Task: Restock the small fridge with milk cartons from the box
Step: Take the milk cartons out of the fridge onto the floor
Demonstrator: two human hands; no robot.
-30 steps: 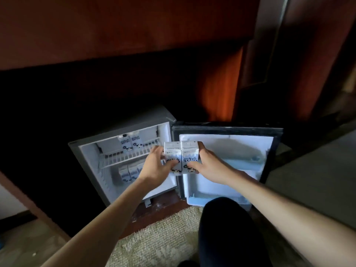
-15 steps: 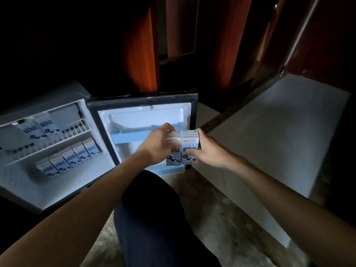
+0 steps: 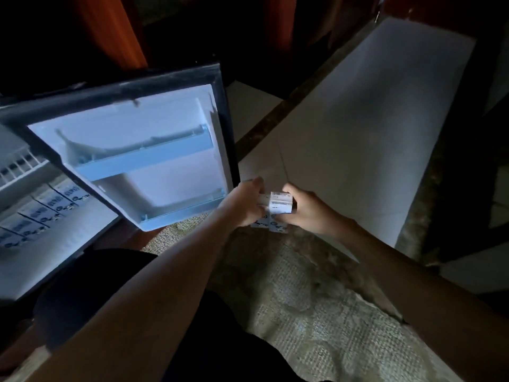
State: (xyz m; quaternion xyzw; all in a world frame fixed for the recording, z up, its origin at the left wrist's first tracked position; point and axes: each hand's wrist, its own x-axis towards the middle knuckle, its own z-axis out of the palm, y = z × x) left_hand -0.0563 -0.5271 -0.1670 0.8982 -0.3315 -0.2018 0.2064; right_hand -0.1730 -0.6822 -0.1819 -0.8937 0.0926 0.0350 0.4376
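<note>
Grip: L hand (image 3: 243,205) & R hand (image 3: 305,209) both curl round 2 cartons (image 3: 279,205) pressed side by side, over the rug (image 3: 316,299), just right of the open door (image 3: 154,161). The fridge (image 3: 41,257) at left holds a stocked row (image 3: 41,208); these 2 aren't in yet. Box not in view.

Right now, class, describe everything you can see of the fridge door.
The fridge door stands swung wide open, inside facing us. A dark rim frames a white, plastic-looking lining. Two pale blue rails cross it, an upper rail and a lower rail; no cartons show behind either. Its bottom corner hangs over the woven mat. The left hand is near its lower right corner, apparently not touching.
</note>
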